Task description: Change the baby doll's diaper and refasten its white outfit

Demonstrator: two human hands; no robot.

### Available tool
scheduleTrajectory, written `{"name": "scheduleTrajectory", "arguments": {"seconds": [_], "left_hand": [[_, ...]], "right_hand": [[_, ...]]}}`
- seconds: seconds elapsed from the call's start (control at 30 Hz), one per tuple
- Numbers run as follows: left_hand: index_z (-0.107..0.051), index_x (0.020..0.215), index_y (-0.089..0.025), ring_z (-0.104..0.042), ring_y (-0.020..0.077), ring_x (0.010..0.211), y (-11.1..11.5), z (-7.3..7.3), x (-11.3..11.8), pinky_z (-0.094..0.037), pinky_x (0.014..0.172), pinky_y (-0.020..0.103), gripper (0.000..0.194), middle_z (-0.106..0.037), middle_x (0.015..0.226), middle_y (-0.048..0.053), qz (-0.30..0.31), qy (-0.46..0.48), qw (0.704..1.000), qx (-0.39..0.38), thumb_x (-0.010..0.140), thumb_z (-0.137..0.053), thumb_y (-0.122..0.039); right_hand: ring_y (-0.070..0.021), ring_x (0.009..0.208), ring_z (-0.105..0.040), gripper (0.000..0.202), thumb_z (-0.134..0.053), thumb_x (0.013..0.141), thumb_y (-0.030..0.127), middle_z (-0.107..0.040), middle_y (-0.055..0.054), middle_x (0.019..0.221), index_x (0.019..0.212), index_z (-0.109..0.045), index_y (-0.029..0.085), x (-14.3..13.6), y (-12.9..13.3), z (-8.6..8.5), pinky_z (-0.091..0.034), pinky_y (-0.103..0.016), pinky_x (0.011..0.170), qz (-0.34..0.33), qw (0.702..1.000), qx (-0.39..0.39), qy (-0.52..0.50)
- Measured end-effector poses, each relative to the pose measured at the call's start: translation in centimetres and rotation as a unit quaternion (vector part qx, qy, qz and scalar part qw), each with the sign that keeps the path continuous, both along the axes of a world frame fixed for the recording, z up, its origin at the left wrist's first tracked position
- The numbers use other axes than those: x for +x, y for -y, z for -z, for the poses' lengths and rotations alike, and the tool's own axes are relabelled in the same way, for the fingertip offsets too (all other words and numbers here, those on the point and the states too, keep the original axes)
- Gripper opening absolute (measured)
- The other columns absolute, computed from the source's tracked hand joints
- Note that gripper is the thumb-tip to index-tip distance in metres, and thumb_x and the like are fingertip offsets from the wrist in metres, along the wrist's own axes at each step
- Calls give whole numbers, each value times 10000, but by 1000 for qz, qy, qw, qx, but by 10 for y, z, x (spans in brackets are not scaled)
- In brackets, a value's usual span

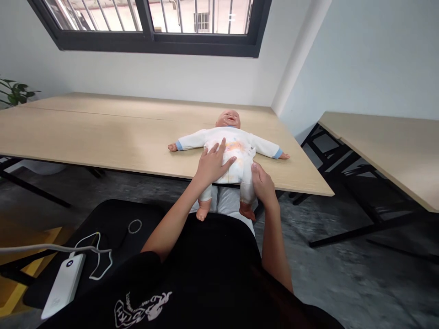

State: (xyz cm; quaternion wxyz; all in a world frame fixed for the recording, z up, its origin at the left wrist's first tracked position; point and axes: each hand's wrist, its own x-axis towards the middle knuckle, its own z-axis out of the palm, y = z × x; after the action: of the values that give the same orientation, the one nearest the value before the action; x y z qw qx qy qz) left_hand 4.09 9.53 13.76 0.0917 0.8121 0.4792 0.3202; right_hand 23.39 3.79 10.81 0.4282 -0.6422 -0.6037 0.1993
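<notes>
A baby doll (236, 145) lies on its back at the table's front edge, head away from me and arms spread wide. It wears a white top with blue cuffs, a patterned front and white leg coverings. Its legs hang over the edge; one foot (203, 210) is bare, while the other end (247, 210) is reddish-brown, sock or foot I cannot tell. My left hand (213, 165) rests on the doll's belly with fingers spread. Beside the doll's right-hand leg in view, my right hand (265, 185) is closed on the leg's white fabric, thumb on top.
The wooden table (137, 146) stands against the wall under a barred window (202, 41). A second table (384, 146) is to the right. On a black chair (113, 228) lie a white power bank (65, 285) with a cable and a bracelet (135, 226).
</notes>
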Motion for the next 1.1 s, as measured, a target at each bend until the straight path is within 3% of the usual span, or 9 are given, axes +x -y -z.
{"name": "scheduleTrajectory", "arguments": {"seconds": [0.17, 0.43, 0.53, 0.63, 0.73, 0.87, 0.93, 1.0, 1.1], "left_hand": [[-261, 1659, -202, -312, 349, 1581, 0, 3, -5, -235, 1276, 582, 745, -543, 1556, 167, 12, 9, 1000, 8, 1038, -473, -556], [-386, 1615, -200, -242, 348, 1606, 29, 19, -18, -275, 1270, 577, 639, -384, 1674, 125, -3, -27, 999, 45, 1053, -441, -499], [-425, 1589, -231, -267, 331, 1601, 38, 25, -24, -300, 1273, 546, 620, -428, 1652, 115, 5, 28, 999, 45, 1045, -464, -526], [-390, 1595, -270, -305, 299, 1590, 41, 30, -33, -320, 1285, 493, 669, -402, 1669, 101, 30, 165, 986, 18, 1028, -472, -614], [-357, 1599, -274, -326, 292, 1581, 37, 35, -44, -375, 1260, 461, 741, -338, 1699, 115, 35, 294, 954, -36, 993, -517, -669], [-419, 1545, -210, -466, 324, 1494, 18, 32, -53, -454, 1200, 451, 789, -440, 1631, 170, 24, 409, 893, -184, 914, -690, -598], [-516, 1456, -177, -564, 322, 1406, 2, 23, -52, -498, 1156, 425, 692, -554, 1538, 172, 23, 483, 837, -258, 910, -714, -552], [-635, 1293, -141, -655, 314, 1284, -16, 13, -50, -531, 1110, 407, 538, -701, 1336, 164, 44, 543, 775, -321, 927, -701, -531], [-695, 1079, -119, -723, 289, 1123, -43, 2, -42, -549, 1073, 393, 365, -779, 1047, 146, 32, 592, 700, -399, 950, -692, -461]], "right_hand": [[-377, 1324, -590, 681, -242, 1018, 668, -663, -123, 1408, 1365, -652, 250, 1, 0, 1, -451, -569, 1124, -8, 1000, 5, 5], [-387, 1363, -566, 704, -251, 1012, 662, -632, -131, 1449, 1402, -638, 223, -1, 2, 1, -411, -595, 1165, 0, 1000, 3, 6], [-391, 1363, -565, 693, -254, 1018, 653, -631, -132, 1449, 1419, -627, 227, 0, 3, 1, -402, -609, 1171, -3, 1000, 5, 4], [-380, 1372, -560, 652, -285, 1020, 641, -639, -125, 1439, 1398, -633, 240, 1, 4, 3, -390, -606, 1184, 4, 1000, -1, -9], [-334, 1391, -551, 572, -370, 1013, 609, -628, -113, 1456, 1364, -626, 237, 3, -2, 4, -373, -562, 1220, -1, 998, 14, -67], [-240, 1352, -589, 400, -568, 970, 457, -625, -128, 1439, 1283, -592, 209, 4, -25, 0, -466, -404, 1182, 49, 964, 39, -259], [-189, 1235, -660, 252, -601, 972, 373, -677, -100, 1327, 1168, -602, 216, 5, -42, -6, -560, -299, 1060, 73, 918, 16, -391], [-144, 1061, -714, 126, -576, 1002, 322, -725, -68, 1132, 1042, -620, 211, 9, -58, -13, -612, -207, 897, 53, 857, -25, -511], [-132, 865, -719, 210, -521, 1046, 328, -721, -59, 892, 962, -647, 182, 17, -78, -18, -628, -172, 739, -5, 780, -86, -619]]}}
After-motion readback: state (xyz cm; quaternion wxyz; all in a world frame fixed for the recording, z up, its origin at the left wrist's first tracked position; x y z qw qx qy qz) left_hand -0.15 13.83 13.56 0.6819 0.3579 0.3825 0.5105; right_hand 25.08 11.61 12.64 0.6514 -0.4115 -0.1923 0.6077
